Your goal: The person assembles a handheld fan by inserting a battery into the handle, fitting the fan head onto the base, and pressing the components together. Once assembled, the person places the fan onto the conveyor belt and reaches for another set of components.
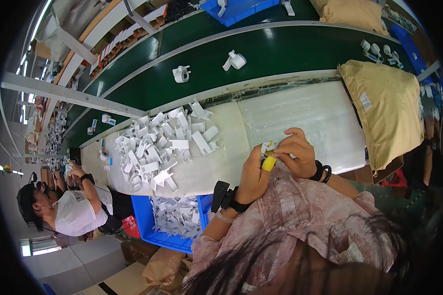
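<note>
Close in front of my body, my left hand (pixel 253 176) and my right hand (pixel 298 153) meet with fingers closed around a small white plastic part (pixel 267 146). Most of that part is hidden by my fingers, so its full shape does not show. A bright yellow band (pixel 268 163) sits at the fingers of my left hand. On the worktable (pixel 226 169) to the left lies a loose heap of white plastic clip-like pieces (pixel 162 142), apart from both hands.
A blue bin (pixel 143 222) with more white pieces stands below the table's near edge. Beyond the table runs a green conveyor belt (pixel 275 54), carrying white devices (pixel 237 60). A large tan bag (pixel 386 108) lies at right. A co-worker (pixel 81 209) works at far left.
</note>
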The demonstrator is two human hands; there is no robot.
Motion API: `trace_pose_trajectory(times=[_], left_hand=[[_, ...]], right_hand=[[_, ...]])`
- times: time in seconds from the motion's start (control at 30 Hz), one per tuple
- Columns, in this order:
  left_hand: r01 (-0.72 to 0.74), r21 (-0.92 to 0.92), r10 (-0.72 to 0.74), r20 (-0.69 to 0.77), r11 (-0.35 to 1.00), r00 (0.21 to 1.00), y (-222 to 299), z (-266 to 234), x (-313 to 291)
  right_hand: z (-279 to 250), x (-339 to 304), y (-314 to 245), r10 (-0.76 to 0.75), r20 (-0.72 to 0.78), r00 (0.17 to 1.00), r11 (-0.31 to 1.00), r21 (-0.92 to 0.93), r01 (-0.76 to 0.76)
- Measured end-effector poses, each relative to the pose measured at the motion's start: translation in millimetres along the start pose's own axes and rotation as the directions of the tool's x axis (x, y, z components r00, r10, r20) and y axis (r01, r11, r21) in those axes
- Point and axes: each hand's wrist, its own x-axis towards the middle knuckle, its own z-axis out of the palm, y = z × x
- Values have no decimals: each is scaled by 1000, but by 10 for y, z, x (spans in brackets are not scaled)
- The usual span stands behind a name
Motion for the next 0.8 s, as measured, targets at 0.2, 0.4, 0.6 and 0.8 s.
trace_pose_trajectory(times=[0.2, 0.4, 0.6, 0.8], left_hand=[[-130, -12, 129, -72, 991, 989, -28, 58, 19], [-147, -10, 146, -109, 989, 983, -50, 65, 28], [-156, 28, 159, -165, 987, 973, -72, 69, 4], [-58, 85, 69, -137, 995, 988, -33, 4, 16]], right_hand=[[12, -21, -10, -19, -4, 1000, 1000, -11, 19], [29, -35, 13, -23, 0, 1000, 1000, 8, 23], [52, -53, 8, -14, -3, 1000, 1000, 13, 14], [75, -64, 21, -19, 16, 1000, 1000, -14, 19]])
